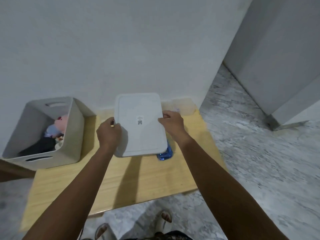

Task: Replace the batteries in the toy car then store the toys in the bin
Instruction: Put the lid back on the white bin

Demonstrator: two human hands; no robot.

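A white rectangular lid (pixel 140 125) with a small code sticker hangs tilted over the back of the wooden table (pixel 138 181). My left hand (pixel 109 134) grips its left edge and my right hand (pixel 171 123) grips its right edge. Under the lid's near right corner a blue shiny object (pixel 165 154) pokes out; most of it is hidden, so I cannot tell what it is. A grey open bin (pixel 69 135) stands at the table's left end, with a doll and dark soft toys (pixel 52 135) inside.
A white wall runs right behind the table. Grey marbled floor (pixel 251 161) lies to the right and in front. A grey door or cabinet panel (pixel 277 66) stands at the far right. My sandalled feet (pixel 164 220) show below the table's near edge.
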